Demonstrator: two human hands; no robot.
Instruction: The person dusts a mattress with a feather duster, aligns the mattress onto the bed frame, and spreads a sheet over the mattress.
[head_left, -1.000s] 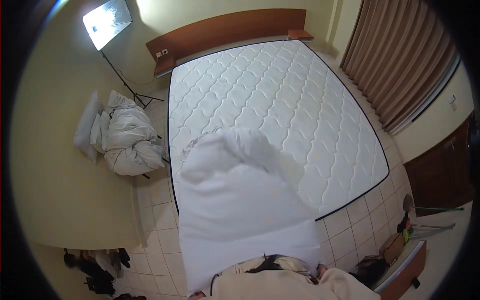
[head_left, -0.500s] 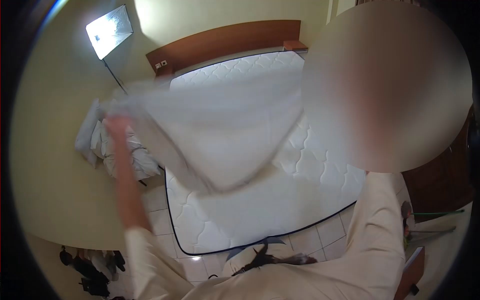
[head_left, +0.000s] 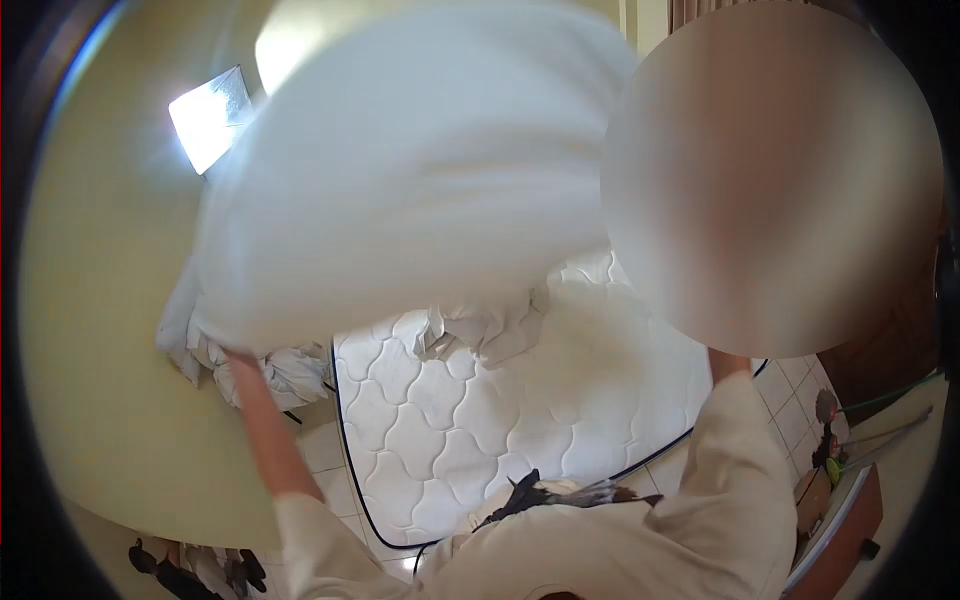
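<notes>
A white bed sheet (head_left: pixel 420 180) billows up in the air, its far part hiding the headboard side of the bed. My left hand (head_left: pixel 240 358) grips the sheet's near left edge, with its fingers partly covered by the cloth. On the right, my forearm shows only near the wrist; a round blurred patch covers that hand and the sheet's right end. Beneath lies a white quilted mattress (head_left: pixel 420 440) with dark piping. A crumpled part of the sheet rests on the mattress near its middle.
White pillows and bundled bedding (head_left: pixel 285 375) are piled at the left by the wall. A lit softbox lamp (head_left: pixel 208 120) stands behind them. Clothes (head_left: pixel 190 570) are at the lower left. Long-handled tools (head_left: pixel 880 445) and a brown board (head_left: pixel 850 525) are at the right.
The sheet has swung up and ballooned, covering the headboard from view. My left hand has come down and nearer. The view has shifted, so the mattress's near edge sits lower.
</notes>
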